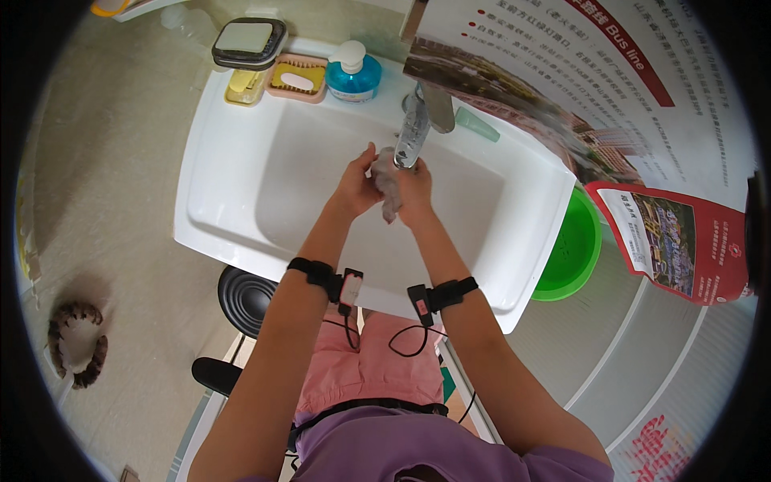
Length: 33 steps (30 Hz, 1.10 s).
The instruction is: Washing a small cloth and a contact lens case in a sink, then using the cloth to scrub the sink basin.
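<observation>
A crumpled greyish cloth (388, 184) hangs bunched between my two hands, just under the spout of the chrome faucet (414, 129). My left hand (359, 184) grips its left side, thumb pointing up. On the other side my right hand (415, 191) holds it, with the fingers partly hidden by the spout. Both hands are over the basin of the white ceramic sink (229, 175). Whether water is running cannot be made out. Each forearm wears a black strap with a small cabled device.
Along the sink's back ledge stand a blue pump bottle (354, 78), a pink soap dish (283, 90), a yellow soap dish (235, 96) and a black soap box (259, 57). A green tube (477, 125) lies right of the faucet. Beyond the right edge is a green basin (572, 253).
</observation>
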Each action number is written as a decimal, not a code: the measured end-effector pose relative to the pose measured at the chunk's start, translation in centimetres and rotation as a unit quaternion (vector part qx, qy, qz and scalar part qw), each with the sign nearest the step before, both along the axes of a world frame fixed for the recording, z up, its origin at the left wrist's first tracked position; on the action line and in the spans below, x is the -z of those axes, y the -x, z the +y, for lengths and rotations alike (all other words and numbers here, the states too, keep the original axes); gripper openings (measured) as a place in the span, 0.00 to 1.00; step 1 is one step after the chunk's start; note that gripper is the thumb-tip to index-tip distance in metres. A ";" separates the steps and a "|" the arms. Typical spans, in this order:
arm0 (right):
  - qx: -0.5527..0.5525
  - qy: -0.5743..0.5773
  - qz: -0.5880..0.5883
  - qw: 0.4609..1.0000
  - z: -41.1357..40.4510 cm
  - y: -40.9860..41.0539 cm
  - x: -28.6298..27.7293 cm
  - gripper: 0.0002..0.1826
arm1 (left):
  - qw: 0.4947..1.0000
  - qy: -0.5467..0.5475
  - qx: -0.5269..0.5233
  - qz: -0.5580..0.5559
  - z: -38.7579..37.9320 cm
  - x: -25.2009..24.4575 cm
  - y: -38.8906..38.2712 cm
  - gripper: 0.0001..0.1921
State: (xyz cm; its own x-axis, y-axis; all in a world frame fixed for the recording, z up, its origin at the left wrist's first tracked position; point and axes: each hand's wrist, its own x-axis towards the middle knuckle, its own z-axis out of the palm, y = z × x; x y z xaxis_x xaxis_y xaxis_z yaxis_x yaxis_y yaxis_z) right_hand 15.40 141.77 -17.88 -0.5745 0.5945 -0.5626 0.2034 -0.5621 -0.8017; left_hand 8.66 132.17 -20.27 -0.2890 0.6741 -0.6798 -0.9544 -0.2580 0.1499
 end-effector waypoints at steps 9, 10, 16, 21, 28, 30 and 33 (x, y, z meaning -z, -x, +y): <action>-0.190 -0.469 -0.093 0.857 -0.6 1.0 1.4 0.21 | 0.990 0.133 0.002 0.053 3.7 1.8 -0.7 0.19; -0.194 -0.467 -0.091 0.858 -0.6 1.3 1.3 0.21 | 0.981 0.182 0.017 0.070 3.2 1.0 -0.6 0.19; -0.142 0.001 -0.162 0.976 2.9 1.8 2.2 0.12 | 0.977 0.175 0.041 0.116 1.1 -0.1 -0.4 0.20; -0.052 0.195 0.031 0.979 3.0 0.5 -0.4 0.24 | 0.975 0.180 0.103 0.074 -2.9 -1.3 -0.2 0.29; -0.181 -0.017 -0.002 0.983 -3.3 0.5 -2.0 0.18 | 0.997 -0.062 -0.036 -0.009 -0.5 0.0 0.0 0.34; -0.200 -0.050 -0.109 0.972 -4.1 1.3 -3.7 0.13 | 0.996 -0.076 -0.055 -0.010 -0.6 2.1 0.7 0.32; -0.198 -0.170 -0.119 0.958 -3.7 1.6 -2.4 0.14 | 0.997 -0.053 -0.056 -0.013 -0.6 3.2 0.2 0.27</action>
